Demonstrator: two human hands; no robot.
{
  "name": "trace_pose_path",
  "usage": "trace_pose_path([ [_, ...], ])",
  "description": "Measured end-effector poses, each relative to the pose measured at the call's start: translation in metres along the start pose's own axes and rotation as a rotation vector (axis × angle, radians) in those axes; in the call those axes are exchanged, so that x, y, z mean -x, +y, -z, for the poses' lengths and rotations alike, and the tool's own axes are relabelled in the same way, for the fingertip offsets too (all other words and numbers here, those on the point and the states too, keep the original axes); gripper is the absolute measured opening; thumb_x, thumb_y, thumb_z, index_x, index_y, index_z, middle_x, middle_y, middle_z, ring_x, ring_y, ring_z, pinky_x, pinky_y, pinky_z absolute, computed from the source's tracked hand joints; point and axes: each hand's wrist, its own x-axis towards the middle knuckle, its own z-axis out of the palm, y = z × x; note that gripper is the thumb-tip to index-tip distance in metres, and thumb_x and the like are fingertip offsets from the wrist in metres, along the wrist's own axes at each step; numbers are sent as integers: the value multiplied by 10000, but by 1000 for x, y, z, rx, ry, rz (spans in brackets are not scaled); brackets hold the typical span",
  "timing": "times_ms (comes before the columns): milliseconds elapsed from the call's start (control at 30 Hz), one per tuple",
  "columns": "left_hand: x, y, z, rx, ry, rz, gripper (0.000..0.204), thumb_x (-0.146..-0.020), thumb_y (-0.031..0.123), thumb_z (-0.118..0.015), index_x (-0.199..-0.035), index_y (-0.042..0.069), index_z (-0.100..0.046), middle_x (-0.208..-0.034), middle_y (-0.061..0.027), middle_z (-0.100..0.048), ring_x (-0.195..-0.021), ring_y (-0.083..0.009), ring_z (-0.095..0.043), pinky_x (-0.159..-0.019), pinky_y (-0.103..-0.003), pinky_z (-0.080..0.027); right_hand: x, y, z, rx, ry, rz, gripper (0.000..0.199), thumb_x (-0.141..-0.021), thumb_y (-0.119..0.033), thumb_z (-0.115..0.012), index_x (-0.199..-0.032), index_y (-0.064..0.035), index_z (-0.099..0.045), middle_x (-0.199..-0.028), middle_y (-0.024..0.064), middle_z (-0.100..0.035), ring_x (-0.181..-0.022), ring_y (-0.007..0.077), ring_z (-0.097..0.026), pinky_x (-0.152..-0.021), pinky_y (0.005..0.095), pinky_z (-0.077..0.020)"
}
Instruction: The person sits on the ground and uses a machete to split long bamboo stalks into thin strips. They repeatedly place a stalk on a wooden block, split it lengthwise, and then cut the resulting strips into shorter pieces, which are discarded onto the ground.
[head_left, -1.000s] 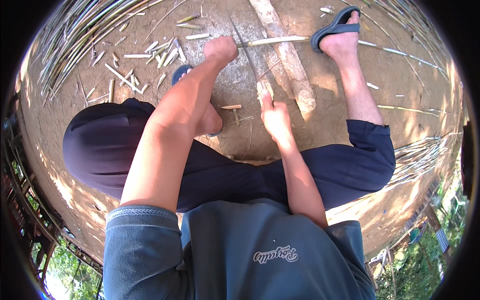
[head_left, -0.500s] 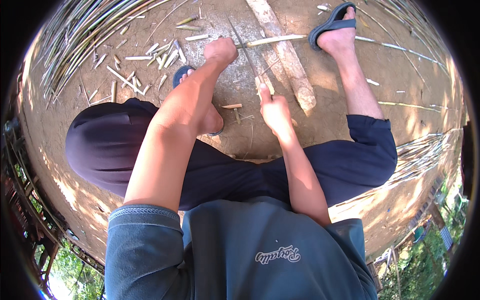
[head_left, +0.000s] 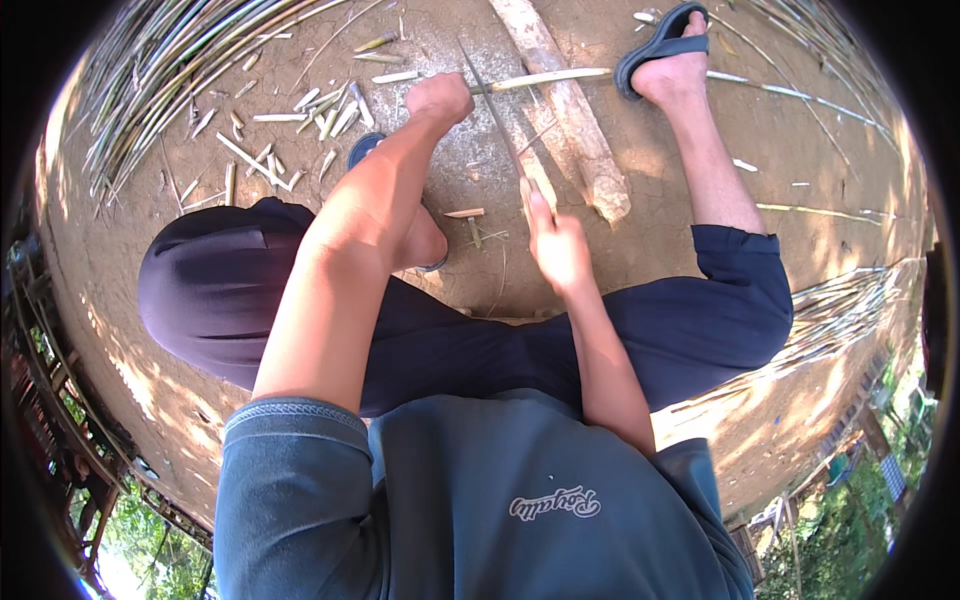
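Both hands grip at the top centre of the frame.
The left hand is closed around a pale bamboo stick lying across a wooden log; the right hand seems clamped on a knife, blade toward the stick.

pale smooth bamboo stick, rough weathered wooden log, dull metal blade, matt packed-earth ground.
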Motion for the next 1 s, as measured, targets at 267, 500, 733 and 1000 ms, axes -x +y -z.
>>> trace_pose_path([
  [267, -18, 4, 7, -30, 130, -68, 318, -875, 202, -485, -1032, 33, -704, -1052, -214, -689, -999, -363, -669, -865, -450, -526, 13, 33, 11, 63, 3, -3, 535, -1015, -374, -487, -590, -49, -487, -510, -22, -437, -436, 78, -368, -416, 294, -286],
  [500, -16, -2, 3, -58, 143, -59, 347, -865, 228, -503, -1073, 26, -693, -1097, -217, -677, -1013, -369, -664, -879, -456, -518, 62, 29, 27, 27, 114, 160, 589, -994, -451, -492, -575, -37, -510, -487, -4, -451, -445, 90, -411, -436, 296, -323],
  [733, -3, 9, 8, -42, 67, -16, 338, -900, 197, -459, -1110, 45, -677, -1107, -185, -682, -1041, -338, -661, -879, -440, -523, 7, -5, 15, 8, 13, -64, 615, -993, -457, -484, -540, -41, -475, -470, 0, -437, -419, 97, -383, -424, 307, -302],
  [1000, 0, 8, -4, -20, 52, -28, 351, -879, 221, -496, -1111, 33, -681, -1099, -206, -679, -1030, -356, -661, -901, -451, -512, 4, 23, 7, 150, 91, 45, 694, -952, -569, -487, -544, -9, -525, -478, 41, -485, -442, 167, -465, -461, 355, -372],
])
